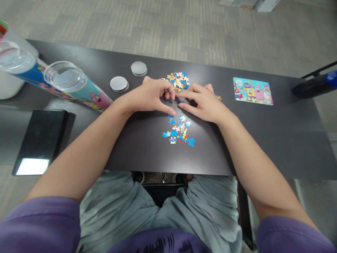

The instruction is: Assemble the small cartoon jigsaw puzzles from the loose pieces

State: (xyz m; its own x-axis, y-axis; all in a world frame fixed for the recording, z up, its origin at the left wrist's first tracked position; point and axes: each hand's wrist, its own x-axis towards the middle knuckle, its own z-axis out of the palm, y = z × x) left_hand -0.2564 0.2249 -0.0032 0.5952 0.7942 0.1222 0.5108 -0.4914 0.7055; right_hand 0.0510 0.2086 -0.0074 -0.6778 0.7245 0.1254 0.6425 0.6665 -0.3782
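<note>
Over the dark table, my left hand [157, 94] has its thumb apart from its half-curled fingers, with nothing visible between them. Opposite it, my right hand [202, 102] stretches out index finger and thumb, resting low at the tabletop and holding nothing I can see. The fingertips of both hands come close together; whether they touch is unclear. Just beyond them lies a heap of small jigsaw puzzle pieces [179, 81], partly covered by my left hand. Nearer to me, a looser group of mostly blue pieces [179, 130] is spread out. A few pieces [218, 97] show behind my right hand.
A cartoon picture card [253, 92] lies to the right. Two stacks of round metal lids [118, 84] [139, 68] sit at the left, beside clear-topped printed tubes [76, 88]. A black flat device [40, 137] lies far left; a dark cylinder [313, 86] is at the right edge.
</note>
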